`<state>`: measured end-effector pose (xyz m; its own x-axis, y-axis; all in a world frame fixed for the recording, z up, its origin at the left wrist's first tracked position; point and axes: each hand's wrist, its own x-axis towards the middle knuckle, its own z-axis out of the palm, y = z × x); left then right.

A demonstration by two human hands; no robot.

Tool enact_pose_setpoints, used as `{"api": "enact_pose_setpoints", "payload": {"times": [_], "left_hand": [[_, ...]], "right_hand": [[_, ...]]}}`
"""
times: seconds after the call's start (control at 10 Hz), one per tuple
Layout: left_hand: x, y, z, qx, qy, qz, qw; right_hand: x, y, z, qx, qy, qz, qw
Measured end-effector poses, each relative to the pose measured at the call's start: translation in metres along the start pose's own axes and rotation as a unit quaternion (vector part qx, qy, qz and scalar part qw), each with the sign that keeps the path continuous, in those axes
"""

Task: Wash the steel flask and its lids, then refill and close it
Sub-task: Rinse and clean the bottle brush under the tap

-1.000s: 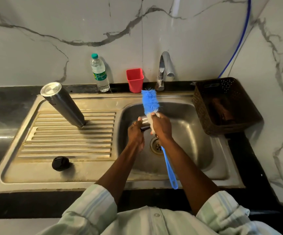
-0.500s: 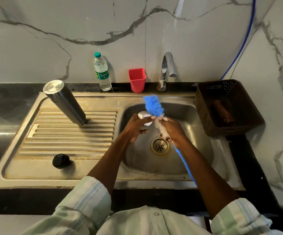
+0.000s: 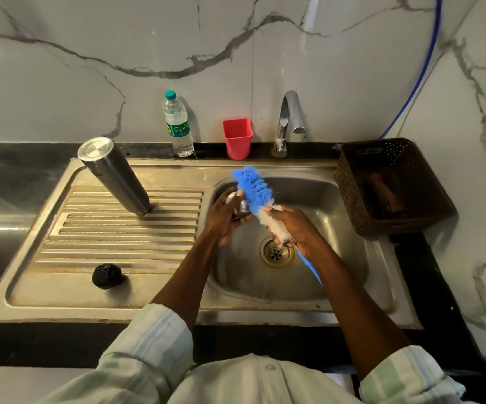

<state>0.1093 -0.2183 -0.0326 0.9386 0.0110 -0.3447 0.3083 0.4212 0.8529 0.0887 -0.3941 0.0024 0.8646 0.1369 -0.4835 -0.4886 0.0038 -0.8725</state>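
Scrubbing over the sink, the left hand (image 3: 224, 218) is clasping 1 small, likely slippery steel lid (image 3: 236, 201) by its rim while the right hand (image 3: 295, 228), at 3 o'clock, is gripping the soft bottle brush (image 3: 255, 191).

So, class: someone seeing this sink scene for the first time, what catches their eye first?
Probably the bright blue bottle brush over the basin, gripped by the right hand while the left hand holds a small steel lid. Next, the steel flask standing upside down on the drainboard.
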Motion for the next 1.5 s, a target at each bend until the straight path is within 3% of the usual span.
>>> {"api": "enact_pose_setpoints", "payload": {"times": [0.1, 0.2, 0.4, 0.5, 0.6, 0.7, 0.8, 0.9, 1.0, 1.1, 1.2, 1.3, 1.4, 1.5], "left_hand": [[0.003, -0.001, -0.006, -0.08, 0.03, -0.023, 0.996], [0.007, 0.004, -0.009, -0.114, 0.045, -0.051, 0.991], [0.016, 0.007, -0.014, -0.091, -0.017, -0.047, 0.995], [0.02, 0.005, -0.015, -0.105, 0.04, -0.021, 0.993], [0.028, 0.007, -0.016, -0.118, 0.092, -0.024, 0.988], [0.034, 0.005, -0.018, -0.083, 0.079, -0.045, 0.992], [0.039, 0.004, -0.018, -0.012, 0.076, -0.042, 0.996], [0.034, 0.006, -0.012, 0.022, 0.038, -0.035, 0.998], [0.029, 0.012, -0.011, -0.072, -0.008, -0.034, 0.997], [0.033, 0.018, -0.012, -0.115, -0.017, -0.05, 0.992], [0.033, 0.029, -0.008, 0.011, 0.011, -0.092, 0.996], [0.038, 0.034, 0.0, 0.063, 0.012, -0.097, 0.993], [0.035, 0.037, 0.006, 0.033, 0.006, -0.102, 0.994], [0.037, 0.035, 0.002, -0.065, -0.008, -0.114, 0.991]], "right_hand": [[0.003, 0.005, -0.003, 0.009, 0.029, -0.008, 0.999], [-0.001, 0.01, -0.001, -0.02, -0.006, -0.003, 1.0], [-0.008, 0.006, 0.006, -0.059, -0.007, -0.005, 0.998], [-0.002, 0.006, 0.009, -0.116, 0.033, -0.034, 0.992], [0.005, 0.014, 0.011, -0.296, 0.079, -0.108, 0.946], [0.0, 0.013, 0.016, -0.446, 0.086, -0.191, 0.87], [-0.001, 0.003, 0.017, -0.553, 0.089, -0.21, 0.802], [0.006, -0.001, 0.017, -0.563, 0.101, -0.167, 0.803], [0.009, -0.001, 0.024, -0.14, -0.006, 0.022, 0.99], [0.007, 0.007, 0.03, 0.076, -0.051, 0.112, 0.99], [0.006, 0.018, 0.029, -0.444, 0.126, -0.11, 0.88], [0.006, 0.026, 0.033, -0.623, 0.158, -0.163, 0.748], [0.006, 0.016, 0.038, -0.224, 0.082, -0.046, 0.97], [0.002, 0.001, 0.04, 0.139, -0.036, 0.118, 0.983]]}}
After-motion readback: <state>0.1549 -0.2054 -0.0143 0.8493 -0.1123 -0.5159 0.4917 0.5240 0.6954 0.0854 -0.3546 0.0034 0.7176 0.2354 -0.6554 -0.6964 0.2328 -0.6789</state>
